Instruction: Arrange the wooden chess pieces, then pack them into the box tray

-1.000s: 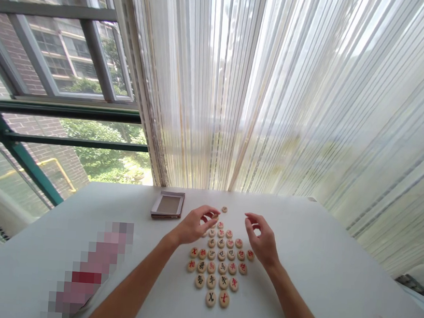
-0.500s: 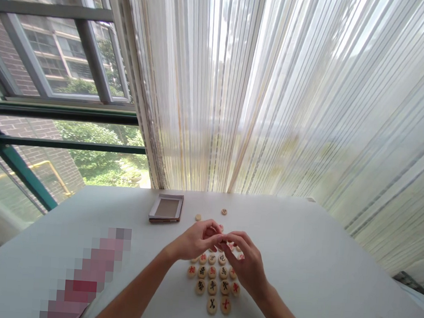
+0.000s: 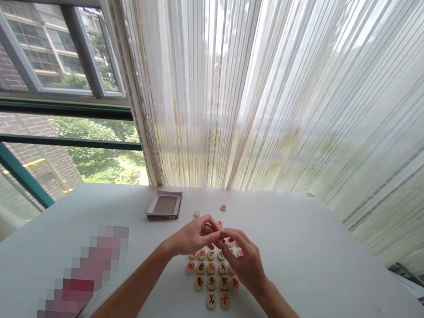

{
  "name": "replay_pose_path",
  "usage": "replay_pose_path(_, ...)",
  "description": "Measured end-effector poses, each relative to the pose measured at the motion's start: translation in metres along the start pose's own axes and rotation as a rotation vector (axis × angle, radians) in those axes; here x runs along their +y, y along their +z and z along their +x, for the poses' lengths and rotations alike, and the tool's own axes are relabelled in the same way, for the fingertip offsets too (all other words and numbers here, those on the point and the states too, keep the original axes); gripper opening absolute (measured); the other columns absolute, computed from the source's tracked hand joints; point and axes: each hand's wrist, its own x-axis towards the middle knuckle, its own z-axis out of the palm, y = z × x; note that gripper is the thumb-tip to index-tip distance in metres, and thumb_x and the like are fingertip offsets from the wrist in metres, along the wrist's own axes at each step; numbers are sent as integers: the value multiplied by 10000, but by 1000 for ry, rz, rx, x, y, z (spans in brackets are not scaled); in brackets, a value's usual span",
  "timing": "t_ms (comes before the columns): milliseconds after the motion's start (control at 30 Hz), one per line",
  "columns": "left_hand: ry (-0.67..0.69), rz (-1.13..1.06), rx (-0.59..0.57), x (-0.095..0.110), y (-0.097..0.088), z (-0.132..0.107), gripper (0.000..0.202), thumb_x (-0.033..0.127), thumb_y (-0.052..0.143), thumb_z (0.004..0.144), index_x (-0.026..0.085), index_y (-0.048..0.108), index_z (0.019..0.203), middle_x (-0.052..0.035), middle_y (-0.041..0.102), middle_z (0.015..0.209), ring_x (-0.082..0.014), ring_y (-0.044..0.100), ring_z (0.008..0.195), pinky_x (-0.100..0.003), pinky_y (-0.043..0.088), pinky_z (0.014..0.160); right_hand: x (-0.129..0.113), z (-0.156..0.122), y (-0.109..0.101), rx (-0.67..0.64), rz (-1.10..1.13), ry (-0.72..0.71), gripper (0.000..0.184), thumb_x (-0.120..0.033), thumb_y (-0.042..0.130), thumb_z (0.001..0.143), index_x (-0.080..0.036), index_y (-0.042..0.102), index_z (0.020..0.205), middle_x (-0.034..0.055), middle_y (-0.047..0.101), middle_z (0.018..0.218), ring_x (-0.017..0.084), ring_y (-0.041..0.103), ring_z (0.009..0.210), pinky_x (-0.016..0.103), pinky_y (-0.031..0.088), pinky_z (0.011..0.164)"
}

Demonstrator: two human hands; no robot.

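Observation:
Between the fingertips of both hands is a round xiangqi piece [image 3: 221,237] with a dark marking, held above the others. My left hand [image 3: 198,237] pinches it from the left, and my right hand [image 3: 243,255] grips it from the right. Below the hands, several wooden xiangqi pieces lie in close rows with red or black characters, among them a black-marked piece [image 3: 211,300] and a red-marked piece [image 3: 225,300] at the near end. Parts of the farther rows are hidden by my fingers. Just beyond the hands lies another red-marked piece [image 3: 219,224].
A shallow open box [image 3: 150,213] stands at the table's far left. Two separate pieces, a blank-looking one [image 3: 197,213] and a marked one [image 3: 223,207], lie near the back of the white table [image 3: 299,262]. Sheer curtains [image 3: 273,110] hang behind it.
The held piece has been turned so its dark marking now shows between the fingers. Both hands stay in about the same place over the rows; the view has shifted slightly.

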Motion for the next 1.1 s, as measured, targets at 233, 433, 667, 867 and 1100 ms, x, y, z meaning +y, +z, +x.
replay_pose_path(233, -54, -25, 98, -6, 0, 3, 393, 432, 726, 789, 162, 523, 990, -90, 758, 801, -218, 730, 747, -302, 553, 637, 1, 0, 1, -21, -28, 36, 247, -215, 646, 879, -257, 644, 1123, 66, 695, 1034, 220, 670, 932, 352, 567, 825)
replay_pose_path(433, -80, 40, 117, 0, 4, 3, 352, 445, 747, 753, 152, 566, 824, -88, 755, 755, -222, 729, 742, -288, 546, 621, 1, 0, 0, 3, -54, 50, 165, -219, 654, 860, -240, 666, 1023, 61, 680, 934, 203, 657, 812, 325, 572, 724)
replay_pose_path(667, -90, -2, 131, -3, 2, 3, 372, 390, 800, 689, 170, 546, 848, -47, 740, 691, -200, 718, 677, -234, 497, 558, 4, -2, 3, -73, -54, 15, 328, -143, 585, 884, -284, 614, 1179, 62, 678, 1053, 228, 638, 1002, 374, 548, 873)
replay_pose_path(867, 11, 100, 220, 12, -4, -3, 362, 430, 719, 784, 154, 672, 1014, -73, 757, 795, -177, 692, 687, -237, 494, 563, 9, -3, 0, -27, -99, 38, 286, -206, 614, 891, -263, 603, 1171, 83, 635, 1096, 242, 619, 1013, 397, 540, 885)
replay_pose_path(1100, 25, -34, 391, 1, -9, -28, 390, 434, 729, 788, 125, 664, 1017, -120, 749, 913, -225, 715, 821, -310, 576, 652, 11, -1, -4, -2, -114, 65, 184, -233, 583, 913, -243, 632, 1090, 75, 632, 1030, 227, 632, 930, 388, 559, 849)
